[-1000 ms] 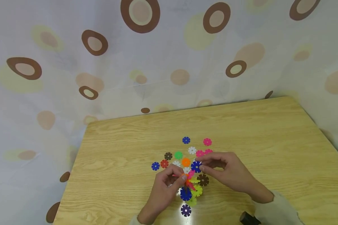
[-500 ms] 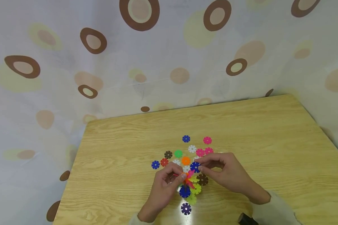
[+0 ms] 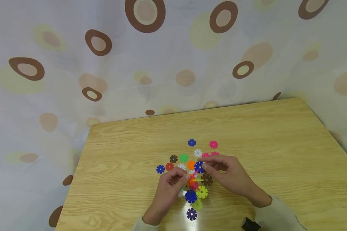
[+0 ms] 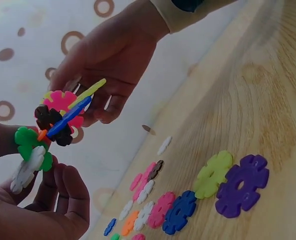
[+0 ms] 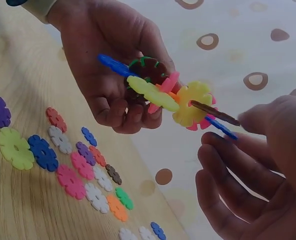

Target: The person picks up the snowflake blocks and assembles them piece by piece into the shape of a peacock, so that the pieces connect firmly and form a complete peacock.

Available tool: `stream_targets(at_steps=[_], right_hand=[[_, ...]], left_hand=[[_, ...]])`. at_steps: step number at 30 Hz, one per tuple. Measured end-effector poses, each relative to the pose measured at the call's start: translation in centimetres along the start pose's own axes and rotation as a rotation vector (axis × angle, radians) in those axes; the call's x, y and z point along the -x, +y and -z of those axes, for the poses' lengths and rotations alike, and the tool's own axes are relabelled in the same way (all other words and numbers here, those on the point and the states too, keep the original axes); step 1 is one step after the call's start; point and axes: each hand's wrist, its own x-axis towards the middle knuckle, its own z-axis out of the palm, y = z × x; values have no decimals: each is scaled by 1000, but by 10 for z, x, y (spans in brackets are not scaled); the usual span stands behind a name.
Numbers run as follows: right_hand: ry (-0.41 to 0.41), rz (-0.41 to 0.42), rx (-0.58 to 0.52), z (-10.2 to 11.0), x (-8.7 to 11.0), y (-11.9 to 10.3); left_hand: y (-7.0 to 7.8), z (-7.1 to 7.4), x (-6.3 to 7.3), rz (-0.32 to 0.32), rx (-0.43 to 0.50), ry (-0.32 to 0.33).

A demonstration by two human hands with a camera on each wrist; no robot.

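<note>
My left hand pinches a cluster of interlocked, notched plastic snowflake discs above the table. In the left wrist view a green disc and a white disc lie by that hand's fingers; brown, blue, yellow and pink discs stick out beyond. Across from it, my right hand holds a blue disc between thumb and fingers at the cluster's right side. A brown disc and a yellow disc adjoin that blue one in the right wrist view. Where the blue disc meets the cluster is partly hidden.
Loose discs lie scattered on the wooden table, including a dark purple disc near the front and a pink disc farther back. A patterned wall covering rises behind. A black object is by the right sleeve.
My right hand has shifted slightly left and up with the blue disc, toward the cluster. The cluster has tilted a little in my left hand, which stays nearly in place.
</note>
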Motion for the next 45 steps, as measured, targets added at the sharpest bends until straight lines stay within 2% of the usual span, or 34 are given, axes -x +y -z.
stream_targets(at_steps=[5,9,11,14,19,23,26,29,38,45], right_hand=[[66,4,-21,3,-1,6],[65,-21,-39,5,2,16],[27,-64,-9,4,4,20],[-73,-101,83,-1,9,26],[-254,-83,224,-16,19,29],[-319,-110,409,-30,25,27],[-331,-144,513,-36,26,24],[-323,-137,546,-41,25,23],[-316,-52,575,-41,27,21],[-335,-64,563,-41,28,21]], left_hand=[[1,1,-1,20,20,22],[0,4,-1,58,43,15],[0,6,-1,64,51,10],[-1,8,-1,60,66,4],[-1,9,-1,77,74,17],[0,9,-2,114,95,36],[1,8,-3,137,103,59],[2,9,-3,158,102,83],[1,7,-7,181,136,124],[0,6,-7,183,234,120]])
